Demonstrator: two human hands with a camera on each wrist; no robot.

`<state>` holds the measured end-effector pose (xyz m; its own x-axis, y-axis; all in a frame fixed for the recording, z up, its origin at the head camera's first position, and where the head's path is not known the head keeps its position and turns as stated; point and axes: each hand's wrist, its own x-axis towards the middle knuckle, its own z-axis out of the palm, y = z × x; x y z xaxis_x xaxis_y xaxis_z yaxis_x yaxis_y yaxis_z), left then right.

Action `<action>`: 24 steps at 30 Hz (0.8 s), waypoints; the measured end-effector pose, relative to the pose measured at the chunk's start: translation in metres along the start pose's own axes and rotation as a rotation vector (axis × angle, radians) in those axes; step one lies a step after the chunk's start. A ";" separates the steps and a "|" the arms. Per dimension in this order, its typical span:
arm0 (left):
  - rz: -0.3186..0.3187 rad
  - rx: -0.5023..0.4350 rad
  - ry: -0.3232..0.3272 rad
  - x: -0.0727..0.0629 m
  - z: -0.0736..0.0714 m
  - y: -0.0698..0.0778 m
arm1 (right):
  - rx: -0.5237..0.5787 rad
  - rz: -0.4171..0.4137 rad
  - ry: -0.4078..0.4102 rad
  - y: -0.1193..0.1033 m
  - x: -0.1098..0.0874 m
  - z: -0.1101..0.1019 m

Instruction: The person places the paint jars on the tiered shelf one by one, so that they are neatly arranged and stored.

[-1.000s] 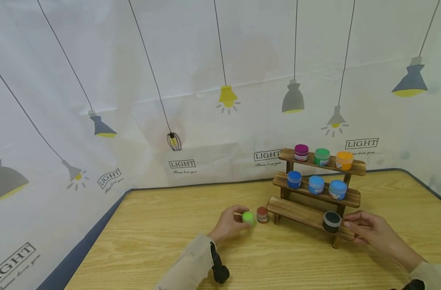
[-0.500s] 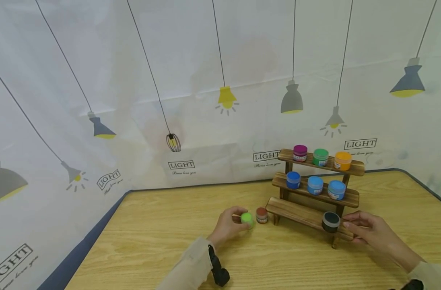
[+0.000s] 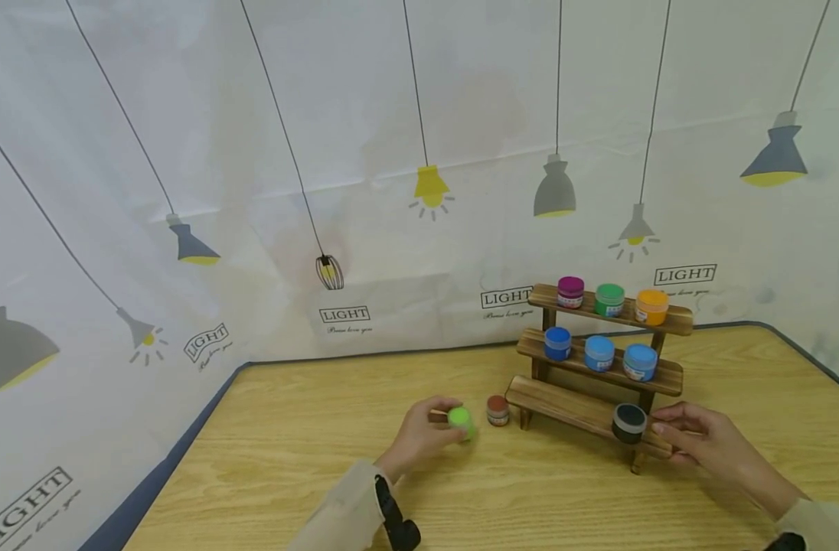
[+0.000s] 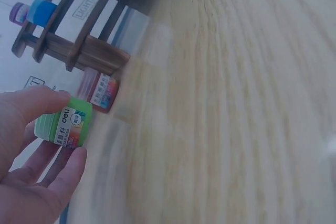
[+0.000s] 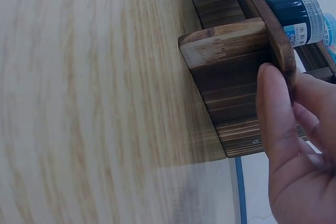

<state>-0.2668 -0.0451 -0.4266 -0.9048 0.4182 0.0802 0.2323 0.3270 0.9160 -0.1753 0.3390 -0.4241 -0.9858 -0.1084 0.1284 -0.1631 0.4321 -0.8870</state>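
Observation:
My left hand (image 3: 419, 435) grips a small lime-green paint jar (image 3: 461, 422) just above or on the table; I cannot tell which. In the left wrist view the jar's label (image 4: 68, 127) faces the camera, with the thumb and fingers around its sides. A red-brown paint jar (image 3: 498, 411) stands a short gap to its right. My right hand (image 3: 716, 448) pinches the right end of the lowest step of a three-tier wooden rack (image 3: 564, 405). Close to those fingertips, a black paint jar (image 3: 629, 423) stands on that step.
On the rack's middle step stand three blue jars (image 3: 599, 353). Its top step bears a magenta jar (image 3: 570, 292), a green jar (image 3: 609, 300) and an orange jar (image 3: 651, 307). Behind the wood-grain table (image 3: 309, 428) hangs a lamp-printed cloth (image 3: 364, 222).
My left hand has shifted slightly left with the lime-green jar, widening the gap to the red-brown jar. The right hand keeps its hold on the rack's lowest step.

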 end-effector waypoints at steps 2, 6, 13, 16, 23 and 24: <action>0.005 0.000 -0.011 -0.002 -0.002 0.004 | -0.002 -0.001 0.000 0.000 0.000 0.000; 0.045 0.008 -0.029 -0.003 -0.003 0.015 | -0.006 0.012 0.006 -0.001 0.000 0.001; 0.076 -0.045 -0.095 -0.006 0.011 0.032 | -0.005 0.016 0.016 -0.001 0.000 0.001; 0.074 -0.072 -0.129 -0.007 0.021 0.037 | -0.002 0.004 0.009 -0.001 0.000 0.001; 0.135 -0.035 -0.183 -0.004 0.037 0.049 | -0.018 0.031 0.011 -0.003 0.000 0.002; 0.146 -0.027 -0.182 -0.002 0.040 0.051 | -0.020 0.028 0.008 -0.003 0.000 0.002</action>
<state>-0.2386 0.0045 -0.3955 -0.7826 0.6059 0.1426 0.3441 0.2302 0.9103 -0.1742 0.3359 -0.4220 -0.9903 -0.0887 0.1069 -0.1356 0.4527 -0.8813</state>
